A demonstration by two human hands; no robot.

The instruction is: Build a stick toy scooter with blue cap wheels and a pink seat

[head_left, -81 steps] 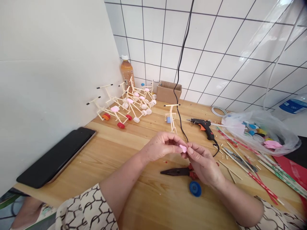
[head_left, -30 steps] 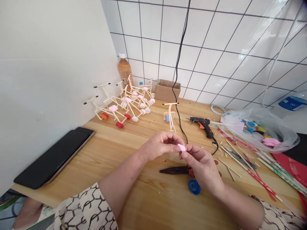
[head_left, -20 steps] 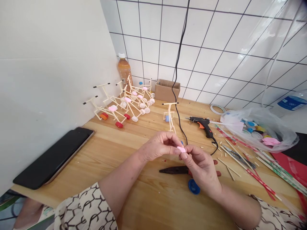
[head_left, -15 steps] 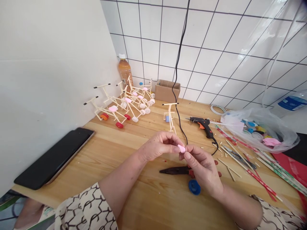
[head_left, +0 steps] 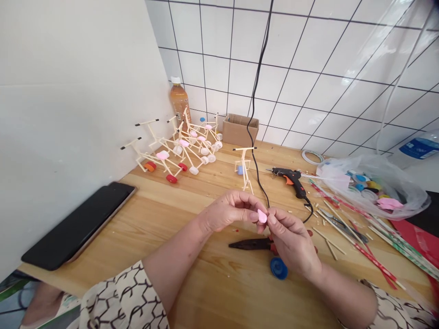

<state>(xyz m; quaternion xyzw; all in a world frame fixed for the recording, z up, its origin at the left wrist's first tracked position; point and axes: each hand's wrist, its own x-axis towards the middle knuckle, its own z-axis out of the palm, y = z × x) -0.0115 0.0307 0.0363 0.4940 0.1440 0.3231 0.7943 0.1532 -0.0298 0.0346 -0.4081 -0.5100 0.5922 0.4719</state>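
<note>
A small pink piece of soft clay (head_left: 262, 216) is pinched between the fingertips of both hands above the wooden table. My left hand (head_left: 233, 211) grips it from the left with thumb and fingers. From the right, my right hand (head_left: 291, 237) holds its other side, fingers curled. Under the right hand lie pliers (head_left: 250, 244), their red handles partly hidden. A blue bottle cap (head_left: 278, 268) rests just below that hand. Beyond the hands stands a small tricycle-like frame of sticks (head_left: 244, 167) with a blue block on it.
Several stick tricycles (head_left: 163, 156) with pink seats and cap wheels stand at the back left, near a drink bottle (head_left: 180, 100) and a cardboard box (head_left: 240, 130). Rightward lie a glue gun (head_left: 290, 178), scissors (head_left: 338, 224), loose sticks and a plastic bag (head_left: 408, 201). A phone (head_left: 78, 224) lies left.
The pink clay has been turned between the fingertips and now looks more upright and pointed. Both hands stay nearly in the same place.
</note>
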